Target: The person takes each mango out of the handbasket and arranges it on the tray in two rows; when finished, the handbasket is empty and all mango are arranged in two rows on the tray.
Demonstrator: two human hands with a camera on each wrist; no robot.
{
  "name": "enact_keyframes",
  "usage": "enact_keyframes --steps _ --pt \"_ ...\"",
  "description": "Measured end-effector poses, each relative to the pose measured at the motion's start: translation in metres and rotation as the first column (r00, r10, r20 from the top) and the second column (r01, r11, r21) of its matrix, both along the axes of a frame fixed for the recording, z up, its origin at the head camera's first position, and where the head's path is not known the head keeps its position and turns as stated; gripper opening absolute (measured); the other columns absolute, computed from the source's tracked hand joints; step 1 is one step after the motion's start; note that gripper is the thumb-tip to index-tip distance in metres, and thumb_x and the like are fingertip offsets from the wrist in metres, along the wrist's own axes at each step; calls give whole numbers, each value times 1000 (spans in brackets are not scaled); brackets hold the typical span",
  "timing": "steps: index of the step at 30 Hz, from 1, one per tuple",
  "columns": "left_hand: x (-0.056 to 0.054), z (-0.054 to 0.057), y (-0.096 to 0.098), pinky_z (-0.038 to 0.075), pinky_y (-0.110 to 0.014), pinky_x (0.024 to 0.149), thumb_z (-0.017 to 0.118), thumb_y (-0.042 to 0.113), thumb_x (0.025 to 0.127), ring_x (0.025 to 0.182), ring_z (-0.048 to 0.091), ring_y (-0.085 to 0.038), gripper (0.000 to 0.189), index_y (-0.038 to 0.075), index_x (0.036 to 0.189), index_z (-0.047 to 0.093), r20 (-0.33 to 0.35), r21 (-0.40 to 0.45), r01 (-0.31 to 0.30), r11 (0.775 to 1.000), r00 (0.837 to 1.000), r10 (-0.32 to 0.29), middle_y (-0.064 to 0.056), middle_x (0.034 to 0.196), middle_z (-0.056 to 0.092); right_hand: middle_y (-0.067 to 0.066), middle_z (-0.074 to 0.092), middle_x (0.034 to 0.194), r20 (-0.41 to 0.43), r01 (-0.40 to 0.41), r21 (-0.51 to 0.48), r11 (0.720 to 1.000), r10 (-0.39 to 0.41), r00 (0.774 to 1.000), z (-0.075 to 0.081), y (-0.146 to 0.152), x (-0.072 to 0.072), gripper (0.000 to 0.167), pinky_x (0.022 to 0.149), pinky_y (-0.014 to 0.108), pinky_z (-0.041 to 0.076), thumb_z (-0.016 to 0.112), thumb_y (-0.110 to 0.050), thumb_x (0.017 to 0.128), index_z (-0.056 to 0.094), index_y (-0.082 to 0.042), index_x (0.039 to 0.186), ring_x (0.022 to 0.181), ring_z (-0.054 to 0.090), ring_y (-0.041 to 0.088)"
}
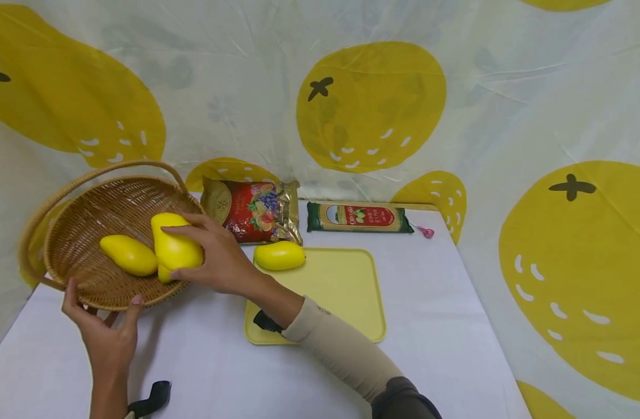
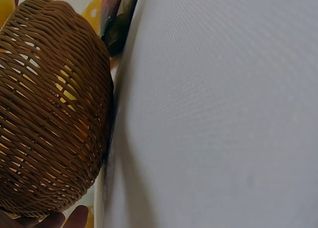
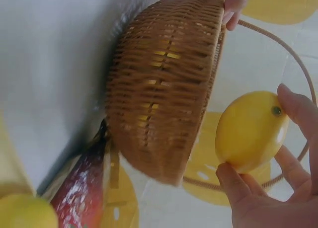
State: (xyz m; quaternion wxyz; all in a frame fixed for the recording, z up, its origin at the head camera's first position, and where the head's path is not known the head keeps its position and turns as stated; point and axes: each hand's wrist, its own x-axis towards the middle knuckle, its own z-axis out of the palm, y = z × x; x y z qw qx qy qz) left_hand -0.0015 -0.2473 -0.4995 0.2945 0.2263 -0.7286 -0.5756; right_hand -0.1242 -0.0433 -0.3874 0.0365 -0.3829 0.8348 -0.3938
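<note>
My left hand (image 1: 107, 337) grips the near rim of a wicker basket (image 1: 71, 233), which is tipped with its mouth toward me. In my right hand (image 1: 220, 256), a yellow mango (image 1: 176, 241) is pinched between thumb and fingers at the basket's right side. Another mango (image 1: 128, 255) lies inside the basket, and part of a further one (image 1: 164, 274) peeks out beneath the held mango. In the right wrist view the held mango (image 3: 251, 131) shows its stem end, just outside the basket's rim (image 3: 211, 89). One more mango (image 1: 280, 256) sits at the tray's far left corner.
A pale yellow tray (image 1: 341, 297) lies on the white tabletop (image 1: 430, 326). Behind it are a red and gold packet (image 1: 252, 209) with fruit pictures, a green-ended packet (image 1: 359, 217) and a small pink object (image 1: 426, 231). A fruit-print curtain (image 1: 477, 105) hangs behind the table.
</note>
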Motion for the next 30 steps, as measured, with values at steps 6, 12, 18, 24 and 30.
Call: enact_keyframes --steps 6,12,18,24,30 --pt "1 -1 0 30 -58 129 76 2 91 154 31 -26 105 31 167 11 12 -14 -6 1000 1000 6 2 174 17 3 41 169 51 -3 13 1000 2 999 -1 26 1 72 123 42 41 89 -33 88 59 -30 153 155 40 16" --pt "0 -2 -1 30 -56 129 76 1 90 155 31 -26 105 31 167 11 7 -11 -6 1000 1000 6 2 175 17 2 40 170 60 -21 -10 1000 22 998 -8 51 0 71 122 39 42 88 -30 89 58 -29 154 154 40 16" --pt "0 -2 -2 32 -54 128 77 1 89 153 32 -27 106 31 167 13 -3 4 -4 1000 1000 4 1 174 18 3 40 170 138 10 -35 999 -5 990 -13 77 0 71 112 36 54 88 -24 89 59 -27 154 151 45 21" --pt "0 -1 -1 32 -54 129 77 2 90 153 32 -26 106 31 167 12 6 -4 -5 1000 1000 5 1 174 18 1 39 170 211 51 -60 997 -37 977 -15 104 -2 72 111 45 55 88 -18 89 59 -26 153 155 41 25" --pt "1 0 0 32 -54 129 76 2 91 153 32 -25 105 32 167 11 14 -6 -2 1000 1000 2 1 174 18 -3 41 169 224 75 -70 995 -58 973 -19 131 -6 71 109 52 55 88 -15 88 60 -25 152 154 42 27"
